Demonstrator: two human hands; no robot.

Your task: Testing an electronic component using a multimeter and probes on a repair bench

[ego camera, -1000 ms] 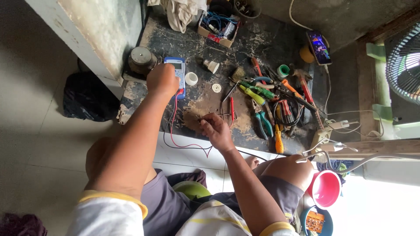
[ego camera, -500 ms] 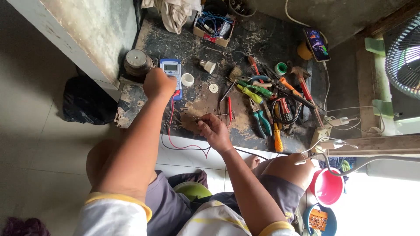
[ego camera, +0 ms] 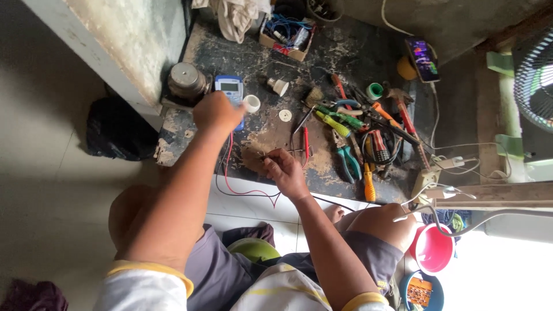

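The person sits low over a worn, paint-scarred tabletop (ego camera: pixel 357 52) that fills the upper middle of the frame. The left hand (ego camera: pixel 216 112) reaches to the blue multimeter (ego camera: pixel 229 89) at upper left of centre, its fingers curled down over the lower part of the case, so the display end is all that shows. Just left of the meter stands a round metal cylinder (ego camera: pixel 185 80); just right of it sits a small white ring-shaped fitting (ego camera: pixel 252 103).

The right hand (ego camera: pixel 285 173) is near the middle of the frame, fingers pinched closed on thin test probes (ego camera: pixel 279 153) whose tips press toward a small part on the board; what that part is I cannot tell. A red lead (ego camera: pixel 230 167) and a black one (ego camera: pixel 334 201) trail from there across the white tile below.

To the right lies a heap of hand tools: green-handled pliers (ego camera: pixel 348 158), a yellow-handled screwdriver (ego camera: pixel 368 187), a red-handled screwdriver (ego camera: pixel 306 144). A phone (ego camera: pixel 423 57) with a lit screen rests at upper right, a cardboard box of wires (ego camera: pixel 288 37) at top centre, and a pink plastic cup (ego camera: pixel 432 250) at lower right.
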